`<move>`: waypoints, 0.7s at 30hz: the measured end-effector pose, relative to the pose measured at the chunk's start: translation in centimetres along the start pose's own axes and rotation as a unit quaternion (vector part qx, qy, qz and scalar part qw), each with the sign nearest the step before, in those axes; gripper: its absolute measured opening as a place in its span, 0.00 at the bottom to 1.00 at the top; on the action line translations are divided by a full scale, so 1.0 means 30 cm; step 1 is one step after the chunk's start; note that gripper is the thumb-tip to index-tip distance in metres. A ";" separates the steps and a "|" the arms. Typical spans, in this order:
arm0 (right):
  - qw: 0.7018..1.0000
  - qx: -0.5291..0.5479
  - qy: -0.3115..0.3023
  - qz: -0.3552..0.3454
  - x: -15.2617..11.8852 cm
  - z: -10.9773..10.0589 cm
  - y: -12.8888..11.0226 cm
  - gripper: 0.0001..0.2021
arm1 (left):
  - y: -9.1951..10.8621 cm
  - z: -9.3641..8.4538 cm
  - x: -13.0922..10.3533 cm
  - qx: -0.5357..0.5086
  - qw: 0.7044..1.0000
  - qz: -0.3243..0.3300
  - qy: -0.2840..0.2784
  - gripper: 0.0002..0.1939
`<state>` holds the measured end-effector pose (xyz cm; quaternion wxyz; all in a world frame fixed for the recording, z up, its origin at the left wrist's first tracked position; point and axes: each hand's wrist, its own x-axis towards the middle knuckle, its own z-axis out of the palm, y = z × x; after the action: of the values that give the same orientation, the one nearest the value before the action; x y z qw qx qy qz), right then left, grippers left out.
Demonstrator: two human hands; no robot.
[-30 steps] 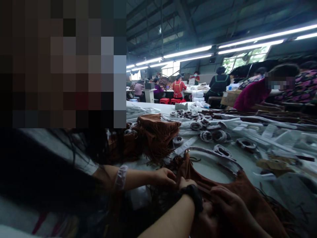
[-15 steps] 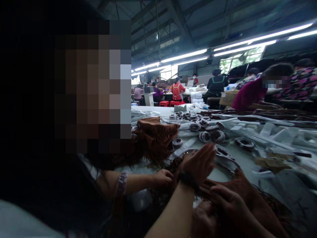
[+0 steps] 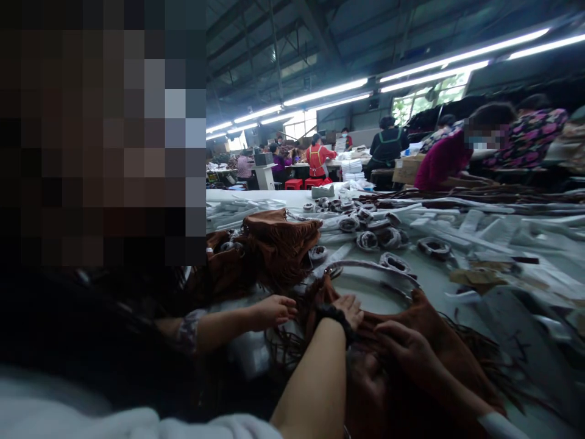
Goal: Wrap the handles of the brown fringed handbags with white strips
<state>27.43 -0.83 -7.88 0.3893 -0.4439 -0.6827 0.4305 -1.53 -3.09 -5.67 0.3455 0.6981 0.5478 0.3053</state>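
Note:
A brown fringed leather bag (image 3: 439, 335) with a pale wrapped curved handle (image 3: 365, 266) lies in front of me. My left hand (image 3: 350, 312), with a black band at the wrist, rests on the bag near the handle's left end, fingers spread. At the bag's upper edge, my right hand (image 3: 404, 344) has its fingers closed on the brown leather. A dark, blurred shape below, between my hands, is too dim to make out.
At the left, a co-worker's arm reaches in, with a hand (image 3: 274, 311) near the bag. Behind are brown fringed pieces (image 3: 283, 244), wrapped rolls (image 3: 368, 240) and pale strips (image 3: 498, 235). A dark grey panel (image 3: 525, 341) lies right.
My left hand has come down from a raised position onto the bag. The co-worker's hand has opened and sits farther left. The view has shifted slightly.

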 end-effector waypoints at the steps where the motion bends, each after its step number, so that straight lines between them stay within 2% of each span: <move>1: 1.000 0.006 -0.006 0.006 -0.001 0.001 -0.002 0.15 | 0.013 0.044 0.015 0.016 1.000 0.024 -0.008 0.16; 4: 1.000 0.008 -0.011 0.011 0.000 0.001 -0.007 0.16 | 0.037 0.140 0.068 0.064 0.994 0.080 -0.024 0.14; 8: 0.999 -0.028 -0.012 -0.021 0.007 -0.002 0.004 0.14 | 0.032 0.153 0.093 0.125 0.983 0.129 -0.040 0.06; 11: 0.998 -0.048 -0.027 -0.032 0.007 -0.001 0.025 0.14 | 0.037 0.168 0.028 0.212 0.959 0.190 -0.008 0.06; 13: 0.998 -0.058 -0.025 -0.031 0.008 0.002 0.035 0.15 | 0.056 0.222 -0.042 0.246 0.946 0.209 0.024 0.10; 15: 0.997 -0.071 -0.026 -0.030 0.018 0.010 0.026 0.17 | 0.083 0.305 -0.109 0.248 0.946 0.207 0.035 0.14; 18: 0.992 -0.121 -0.003 -0.043 0.069 0.035 -0.047 0.19 | 0.114 0.432 -0.173 0.255 0.943 0.210 0.045 0.16; 21: 0.980 -0.179 0.045 -0.067 0.149 0.089 -0.173 0.23 | 0.120 0.508 -0.192 0.272 0.935 0.215 0.069 0.19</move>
<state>22.23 1.51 -3.24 0.3616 -0.4786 -0.7589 0.2536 11.51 -11.54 -11.77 0.0297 0.8439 0.4691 0.2587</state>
